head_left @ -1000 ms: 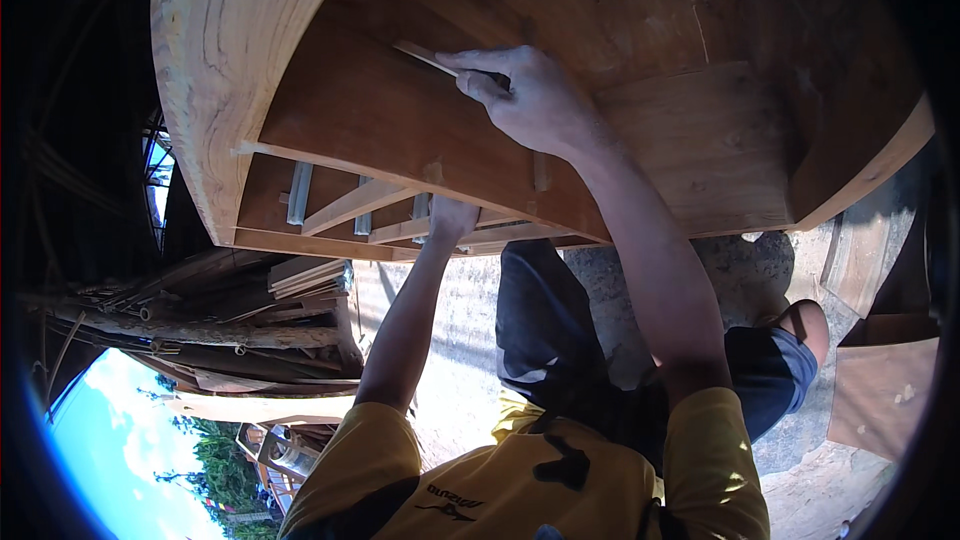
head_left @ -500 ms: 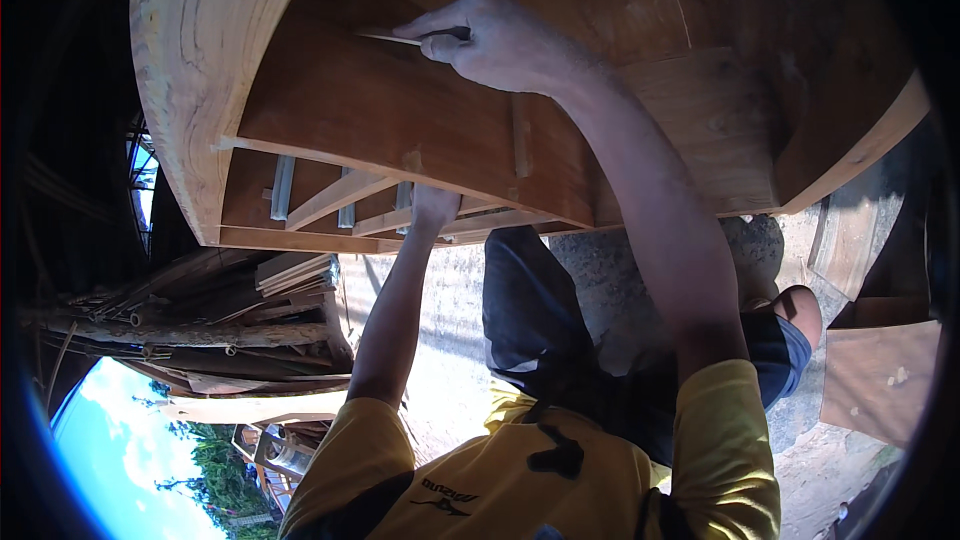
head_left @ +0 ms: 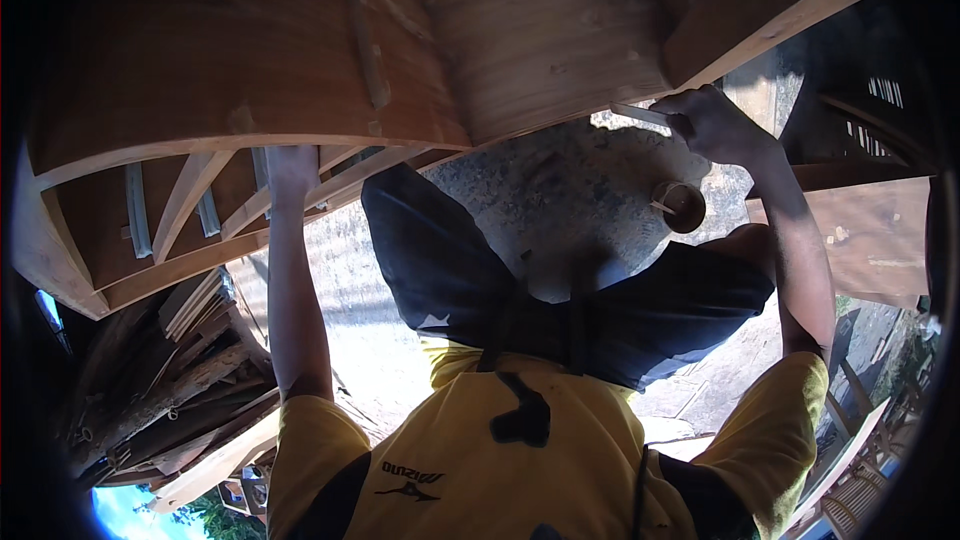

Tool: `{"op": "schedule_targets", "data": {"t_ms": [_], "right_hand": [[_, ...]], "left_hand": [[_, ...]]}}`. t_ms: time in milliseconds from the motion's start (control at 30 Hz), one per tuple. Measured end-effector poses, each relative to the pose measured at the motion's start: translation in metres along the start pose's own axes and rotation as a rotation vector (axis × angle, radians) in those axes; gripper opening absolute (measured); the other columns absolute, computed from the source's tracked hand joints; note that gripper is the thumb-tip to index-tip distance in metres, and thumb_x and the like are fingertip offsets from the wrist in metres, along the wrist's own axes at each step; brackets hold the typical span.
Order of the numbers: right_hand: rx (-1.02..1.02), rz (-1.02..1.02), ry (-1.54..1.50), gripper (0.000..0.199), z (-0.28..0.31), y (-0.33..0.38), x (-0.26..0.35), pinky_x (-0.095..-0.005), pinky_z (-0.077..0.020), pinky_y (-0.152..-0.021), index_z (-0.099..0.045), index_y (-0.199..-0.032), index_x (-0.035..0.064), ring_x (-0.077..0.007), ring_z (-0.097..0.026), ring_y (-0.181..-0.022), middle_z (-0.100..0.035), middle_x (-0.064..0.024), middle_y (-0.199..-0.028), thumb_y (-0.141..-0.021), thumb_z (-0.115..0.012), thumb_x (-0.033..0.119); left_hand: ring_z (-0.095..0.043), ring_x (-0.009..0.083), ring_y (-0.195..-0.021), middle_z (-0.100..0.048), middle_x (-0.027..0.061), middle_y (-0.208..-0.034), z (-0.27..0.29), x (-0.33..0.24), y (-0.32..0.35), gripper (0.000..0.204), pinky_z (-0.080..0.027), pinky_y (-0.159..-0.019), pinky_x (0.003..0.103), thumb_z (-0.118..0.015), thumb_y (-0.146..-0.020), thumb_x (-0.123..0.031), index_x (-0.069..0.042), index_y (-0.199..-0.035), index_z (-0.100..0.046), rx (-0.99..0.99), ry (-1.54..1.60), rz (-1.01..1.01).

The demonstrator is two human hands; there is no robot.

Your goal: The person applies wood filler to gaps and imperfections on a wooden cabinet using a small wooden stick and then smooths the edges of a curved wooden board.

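Observation:
A large curved wooden piece of furniture [head_left: 250,70] with brown panels fills the upper part of the view. My right hand [head_left: 715,125] is closed round a thin, flat, pale stick [head_left: 638,114], whose tip points left near the lower edge of a panel [head_left: 550,50]. On the left, my left hand [head_left: 293,168] reaches up among the slats of the open underframe [head_left: 190,195], at the edge of the curved panel. Its fingers are out of sight there, so their grip does not show.
A small round pot [head_left: 684,207] with dark brown contents and a pale stick at its rim stands on the ground by my right knee. Boards and poles [head_left: 190,380] are piled at the lower left. A flat wooden panel [head_left: 860,240] lies at the right.
My right hand has come down from the inner panel, off to the right, still holding the stick. My view has swung right, bringing the pot into sight. The left hand stays at the underframe.

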State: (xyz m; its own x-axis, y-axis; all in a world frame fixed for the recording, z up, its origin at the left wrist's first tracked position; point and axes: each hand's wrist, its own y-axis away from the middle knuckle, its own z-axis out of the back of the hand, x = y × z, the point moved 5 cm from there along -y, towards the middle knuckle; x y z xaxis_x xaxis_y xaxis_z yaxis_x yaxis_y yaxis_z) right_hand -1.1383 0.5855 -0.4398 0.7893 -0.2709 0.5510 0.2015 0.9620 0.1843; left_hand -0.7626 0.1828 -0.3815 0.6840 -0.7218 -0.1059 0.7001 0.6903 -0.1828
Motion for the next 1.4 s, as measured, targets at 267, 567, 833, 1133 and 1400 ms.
{"op": "schedule_targets", "data": {"t_ms": [267, 567, 833, 1133, 1400], "right_hand": [[0.276, -0.605, 0.343, 0.019, -0.085, 0.113, -0.061, -0.0486, -0.0559, -0.087, -0.071, -0.099, 0.0038, -0.0398, -0.07, -0.099, -0.07, -0.0232, -0.098, -0.084, -0.06, 0.006], [0.197, -0.783, 0.44, 0.025, -0.169, 0.145, -0.09, -0.0484, -0.0577, -0.087, -0.075, -0.104, 0.0093, -0.036, -0.073, -0.094, -0.074, -0.0178, -0.098, -0.092, -0.054, 0.017], [-0.011, -0.819, 0.279, 0.023, -0.207, 0.137, -0.085, -0.0522, -0.0565, -0.083, -0.074, -0.096, 0.0052, -0.0419, -0.071, -0.09, -0.072, -0.0228, -0.094, -0.089, -0.056, 0.018], [0.081, -0.817, -0.249, 0.024, -0.182, 0.183, -0.117, -0.0403, -0.0608, -0.061, -0.077, -0.099, 0.0003, -0.028, -0.074, -0.065, -0.073, -0.018, -0.079, -0.083, -0.063, 0.012], [0.022, -0.973, -0.707, 0.03, -0.105, 0.201, -0.06, -0.0244, -0.0508, -0.055, -0.071, -0.121, 0.0036, -0.0105, -0.063, -0.061, -0.072, -0.0072, -0.081, -0.094, -0.057, 0.007]], "left_hand": [[-0.047, 0.0492, -0.131, -0.053, 0.0304, -0.14, -0.004, 0.017, -0.006, 0.053, -0.037, -0.108, 0.052, -0.053, -0.098, -0.037, 0.004, -0.132, -0.058, -0.079, 0.12, 0.019], [-0.052, 0.0504, -0.126, -0.057, 0.0323, -0.135, 0.005, -0.012, 0.0, 0.06, -0.042, -0.103, 0.054, -0.05, -0.1, -0.042, 0.002, -0.14, -0.053, -0.111, 0.095, 0.04], [-0.064, 0.05, -0.098, -0.069, 0.0286, -0.098, 0.019, -0.023, 0.009, 0.052, -0.049, -0.088, 0.056, -0.045, -0.099, -0.045, 0.0, -0.101, -0.073, -0.067, 0.045, 0.175], [-0.063, 0.0505, -0.101, -0.07, 0.0267, -0.103, 0.019, -0.02, 0.01, 0.051, -0.049, -0.091, 0.057, -0.046, -0.098, -0.046, -0.003, -0.104, -0.073, -0.052, 0.072, 0.192], [-0.062, 0.0513, -0.104, -0.069, 0.0285, -0.107, 0.012, -0.018, 0.008, 0.051, -0.048, -0.093, 0.057, -0.047, -0.097, -0.046, -0.004, -0.112, -0.072, -0.091, 0.07, 0.141]]}}
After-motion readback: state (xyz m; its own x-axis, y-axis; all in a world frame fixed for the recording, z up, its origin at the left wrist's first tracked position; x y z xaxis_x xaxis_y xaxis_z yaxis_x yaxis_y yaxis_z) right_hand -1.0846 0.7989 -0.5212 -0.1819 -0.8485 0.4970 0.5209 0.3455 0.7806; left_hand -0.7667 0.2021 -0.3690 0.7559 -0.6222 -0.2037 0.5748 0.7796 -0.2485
